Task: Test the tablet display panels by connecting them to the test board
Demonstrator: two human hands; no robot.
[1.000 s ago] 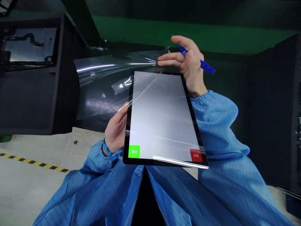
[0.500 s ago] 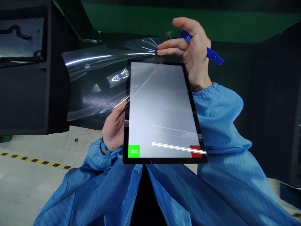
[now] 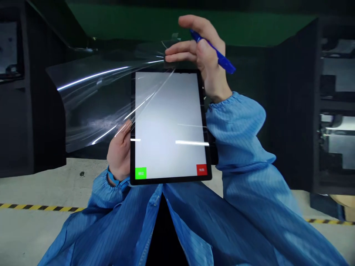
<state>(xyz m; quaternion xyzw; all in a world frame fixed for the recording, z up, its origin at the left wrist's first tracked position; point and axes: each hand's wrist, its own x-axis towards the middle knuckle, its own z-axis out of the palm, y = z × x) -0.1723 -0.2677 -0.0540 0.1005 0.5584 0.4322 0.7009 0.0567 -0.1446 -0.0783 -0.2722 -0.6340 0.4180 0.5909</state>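
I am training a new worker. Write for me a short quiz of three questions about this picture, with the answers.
1. True or false: the right hand holds a blue pen.
2. What does the right hand pinch at the top of the tablet? A) clear film B) a cable C) a cloth
3. Fill in: the left hand grips the tablet at its ____ edge.
Key: 1 true; 2 A; 3 left.
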